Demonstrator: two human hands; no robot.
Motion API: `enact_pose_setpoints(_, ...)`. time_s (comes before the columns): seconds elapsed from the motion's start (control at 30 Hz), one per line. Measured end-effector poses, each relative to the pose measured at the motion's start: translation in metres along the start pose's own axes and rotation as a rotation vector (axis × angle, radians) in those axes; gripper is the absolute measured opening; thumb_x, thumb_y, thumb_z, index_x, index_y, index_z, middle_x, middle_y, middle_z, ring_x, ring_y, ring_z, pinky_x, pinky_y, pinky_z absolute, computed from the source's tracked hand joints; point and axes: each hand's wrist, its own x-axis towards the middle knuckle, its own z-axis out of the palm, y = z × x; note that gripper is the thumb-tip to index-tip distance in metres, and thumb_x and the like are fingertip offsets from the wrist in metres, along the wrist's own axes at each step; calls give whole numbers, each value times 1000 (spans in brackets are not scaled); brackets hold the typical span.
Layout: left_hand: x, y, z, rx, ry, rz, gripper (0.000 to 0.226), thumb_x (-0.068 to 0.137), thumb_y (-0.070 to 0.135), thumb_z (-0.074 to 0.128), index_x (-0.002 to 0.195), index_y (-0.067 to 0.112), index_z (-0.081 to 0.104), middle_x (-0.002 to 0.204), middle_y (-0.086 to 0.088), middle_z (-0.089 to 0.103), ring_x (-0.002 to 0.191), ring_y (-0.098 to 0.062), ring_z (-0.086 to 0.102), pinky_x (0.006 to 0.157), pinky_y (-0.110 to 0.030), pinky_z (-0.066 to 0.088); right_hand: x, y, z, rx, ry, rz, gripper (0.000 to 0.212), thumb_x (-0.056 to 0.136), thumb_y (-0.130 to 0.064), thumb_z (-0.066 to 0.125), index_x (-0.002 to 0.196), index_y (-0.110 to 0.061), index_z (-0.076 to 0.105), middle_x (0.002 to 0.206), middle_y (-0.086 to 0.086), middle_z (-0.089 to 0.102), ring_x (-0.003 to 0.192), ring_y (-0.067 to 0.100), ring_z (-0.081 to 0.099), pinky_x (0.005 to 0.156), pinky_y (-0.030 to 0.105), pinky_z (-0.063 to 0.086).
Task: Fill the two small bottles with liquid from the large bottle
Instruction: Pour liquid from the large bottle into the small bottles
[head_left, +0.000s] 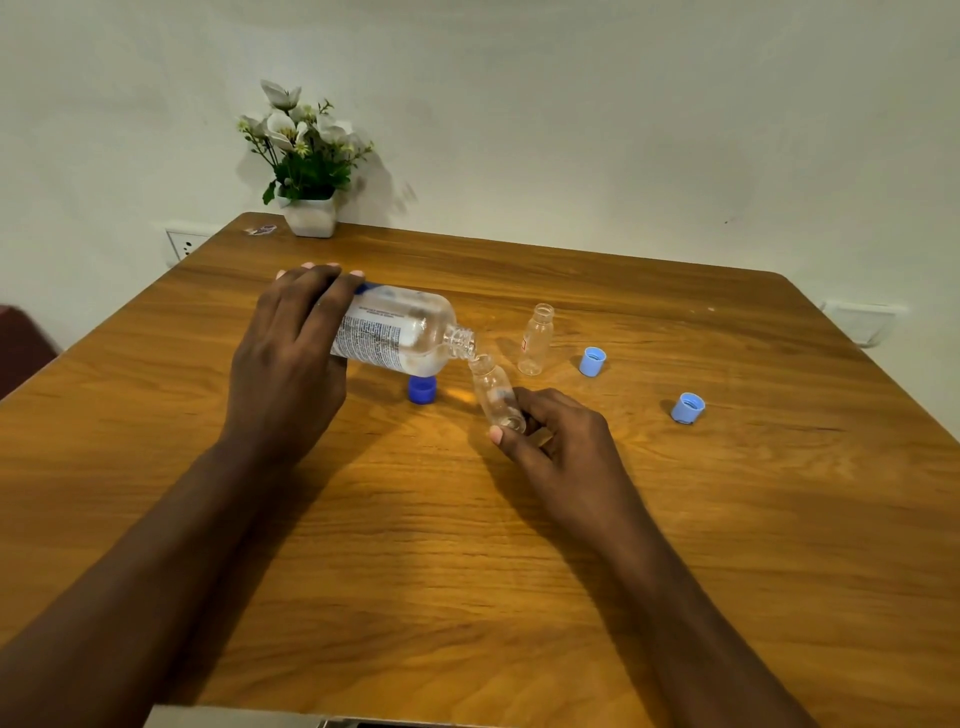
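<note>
Pouring is the step in hand, and any spill lands on the wooden bench (675, 519), so keep both mouths over it.

The big bottle (400, 332) is held nearly level above the bench, neck pointing right and slightly down. Its mouth is right at the mouth of the tilted small bottle (493, 389). Clear liquid sits along the big bottle's lower side.

The left hand (291, 364) is wrapped round the big bottle's base end, fingers curled over the far side. The right hand (561, 441) pinches the tilted small bottle low down btwn thumb and fingers, neck leaning up-left.

How full that small bottle is I can't tell; it looks approx. empty.

Imo: raise the big bottle's base only by small degrees, since a wide neck vs. a narrow one floods fast. Hold the mouths touching, and level off before the small neck fills.

The second small bottle (536, 340) stands upright and uncapped just beyond, so watch the elbow.

The dark blue cap (422, 389) lies under the big bottle. Two light blue caps (592, 361) lie to the right, ready for capping.
</note>
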Motion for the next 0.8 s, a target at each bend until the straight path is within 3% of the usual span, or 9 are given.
enact_pose_setpoints(0.2, 0, 0, 1, 1, 6, 1, 63, 77, -12, 64, 136, 1, 48, 133, -23, 51, 126, -36, 42, 106, -50, 39, 0, 0, 1, -1, 4, -3, 26, 88, -22, 67, 114, -24, 67, 91, -11, 63, 86, 6, 59, 74, 25, 49)
enact_pose_setpoints(0.8, -1, 0, 0, 4, -16, -6, 64, 76, -12, 64, 137, 1, 46, 134, -23, 50, 128, -37, 41, 106, -50, 39, -1, 0, 0, -11, -2, -10, 25, 89, -23, 66, 113, -24, 67, 89, -10, 62, 85, 7, 58, 73, 27, 48)
